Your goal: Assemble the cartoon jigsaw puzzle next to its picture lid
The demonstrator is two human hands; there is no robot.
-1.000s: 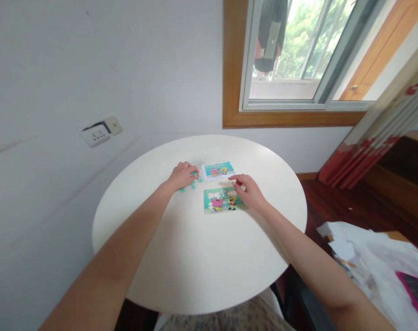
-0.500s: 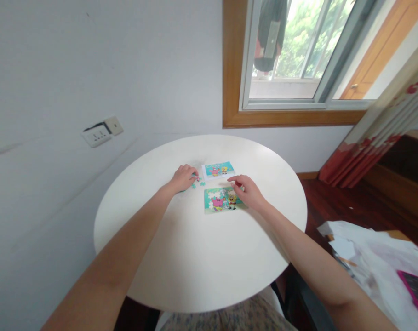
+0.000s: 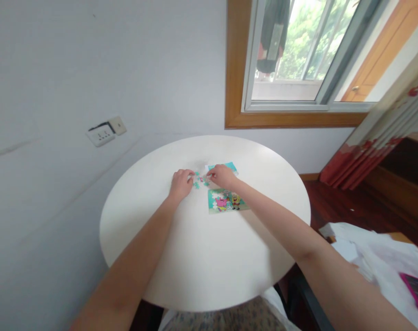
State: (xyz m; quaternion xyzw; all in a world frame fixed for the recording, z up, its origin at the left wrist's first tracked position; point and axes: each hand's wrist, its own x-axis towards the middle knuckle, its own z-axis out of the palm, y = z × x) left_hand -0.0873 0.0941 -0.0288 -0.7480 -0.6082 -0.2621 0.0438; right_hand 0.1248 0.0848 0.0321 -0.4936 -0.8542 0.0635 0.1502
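Several loose jigsaw pieces [image 3: 197, 185], mostly teal, lie in a small cluster between my two hands. My left hand [image 3: 182, 185] rests on the table just left of them, thumb and forefinger apart with a gap between. From the right, my right hand [image 3: 222, 175] reaches over the cluster's edge, fingertips drawn together on a jigsaw piece that they partly hide. Below it lies a partly assembled cartoon jigsaw puzzle [image 3: 222, 204], with pale gaps at its upper left and its right side under my forearm. A teal picture card [image 3: 232, 167] behind is mostly covered by my right hand.
The round white table [image 3: 191, 257] stands against the wall below a wood-framed window [image 3: 284, 118]. A wall socket [image 3: 101, 134] is at left. White plastic wrapping [image 3: 377, 257] and a pink-edged phone [image 3: 417, 292] lie at lower right, beside a dark armrest [image 3: 307, 299].
My right hand has moved left from above the puzzle to the loose pieces, now covering much of the picture card. My left hand has drawn back slightly from the pieces, uncovering more of them.
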